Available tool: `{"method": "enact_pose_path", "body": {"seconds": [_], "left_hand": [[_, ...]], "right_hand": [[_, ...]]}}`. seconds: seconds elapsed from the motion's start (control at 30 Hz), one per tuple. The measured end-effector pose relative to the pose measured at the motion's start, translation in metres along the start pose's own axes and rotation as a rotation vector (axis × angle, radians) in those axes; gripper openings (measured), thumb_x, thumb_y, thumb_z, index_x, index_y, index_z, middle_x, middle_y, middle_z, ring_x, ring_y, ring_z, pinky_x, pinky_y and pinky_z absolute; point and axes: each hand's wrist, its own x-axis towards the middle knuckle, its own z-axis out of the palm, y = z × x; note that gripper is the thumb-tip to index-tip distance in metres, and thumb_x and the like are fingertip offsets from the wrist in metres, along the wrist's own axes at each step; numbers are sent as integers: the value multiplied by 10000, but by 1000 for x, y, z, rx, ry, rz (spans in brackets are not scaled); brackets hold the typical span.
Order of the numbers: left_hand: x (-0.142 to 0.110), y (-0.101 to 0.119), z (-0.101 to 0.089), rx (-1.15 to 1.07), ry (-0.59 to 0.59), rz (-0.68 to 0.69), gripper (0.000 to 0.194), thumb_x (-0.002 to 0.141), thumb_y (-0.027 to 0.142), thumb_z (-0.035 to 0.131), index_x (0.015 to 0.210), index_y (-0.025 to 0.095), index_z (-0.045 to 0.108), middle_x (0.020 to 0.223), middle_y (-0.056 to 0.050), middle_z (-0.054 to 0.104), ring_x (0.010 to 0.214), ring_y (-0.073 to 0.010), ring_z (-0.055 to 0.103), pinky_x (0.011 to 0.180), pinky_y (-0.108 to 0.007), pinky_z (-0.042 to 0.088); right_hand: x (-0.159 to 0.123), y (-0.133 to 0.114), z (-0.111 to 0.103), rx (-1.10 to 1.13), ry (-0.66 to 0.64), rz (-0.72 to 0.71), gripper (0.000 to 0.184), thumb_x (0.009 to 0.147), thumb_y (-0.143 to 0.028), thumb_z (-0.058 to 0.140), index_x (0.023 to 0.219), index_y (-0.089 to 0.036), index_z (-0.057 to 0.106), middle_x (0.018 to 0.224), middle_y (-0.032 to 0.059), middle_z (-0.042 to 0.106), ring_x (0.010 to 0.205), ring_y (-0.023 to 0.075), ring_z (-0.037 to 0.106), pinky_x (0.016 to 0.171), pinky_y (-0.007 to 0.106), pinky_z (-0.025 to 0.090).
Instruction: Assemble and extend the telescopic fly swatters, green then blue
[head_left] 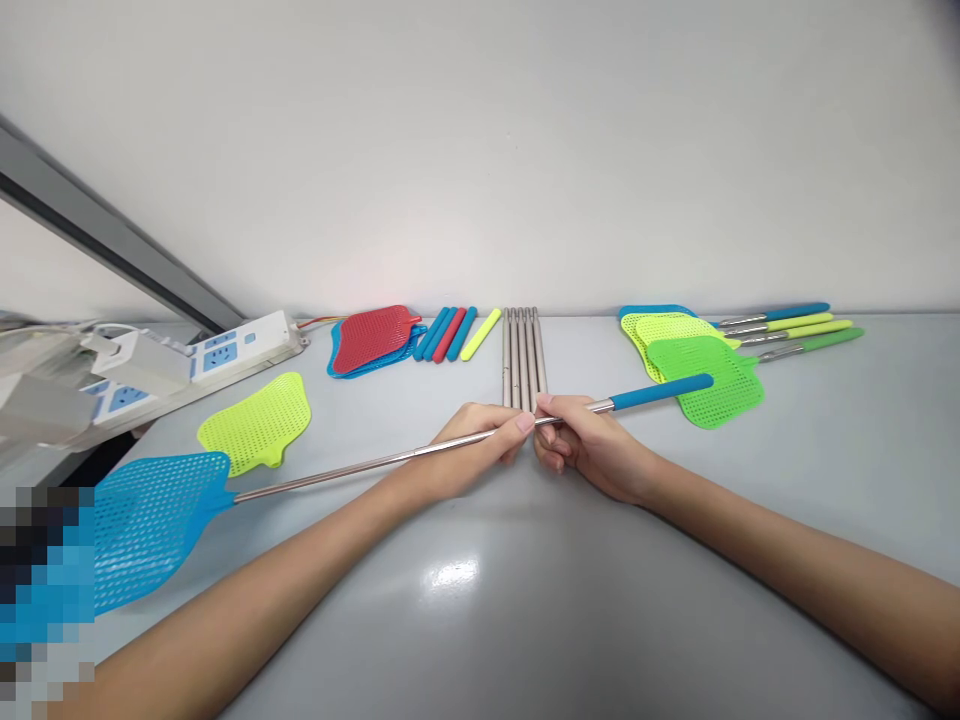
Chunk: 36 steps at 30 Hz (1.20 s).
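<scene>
A blue fly swatter with an extended metal telescopic rod lies slantwise across both hands, its perforated head at the left and its blue grip at the right. My left hand is closed on the rod near the middle, thumb along the top. Just beside it, my right hand pinches the same rod close to the blue grip. Directly beyond my hands, several bare metal rods lie side by side, their near ends partly hidden. The grip's end passes in front of a green fly swatter.
Loose blue, red and yellow grips lie near the wall, beside stacked red and blue swatter heads. A yellow swatter head is at the left, near a white power strip. Several assembled swatters lie at the right.
</scene>
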Motion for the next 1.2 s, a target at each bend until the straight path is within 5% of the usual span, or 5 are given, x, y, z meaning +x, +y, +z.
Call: {"method": "enact_pose_path", "body": {"seconds": [0.47, 1.2], "left_hand": [[2, -1, -2, -191, -38, 13, 438, 865, 373, 300, 536, 139, 469, 544, 10, 482, 588, -108, 450, 617, -224, 346], [2, 2, -2, -156, -4, -14, 439, 842, 413, 299, 538, 147, 471, 542, 3, 483, 587, -124, 457, 612, -240, 367]], "right_hand": [[-1, -1, -1, -15, -2, 17, 381, 796, -357, 445, 472, -158, 420, 437, -46, 323, 420, 87, 392, 453, 230, 279], [-2, -3, 1, -8, 32, 18, 369, 782, -349, 466, 466, -163, 417, 429, -46, 328, 415, 89, 387, 460, 237, 275]]}}
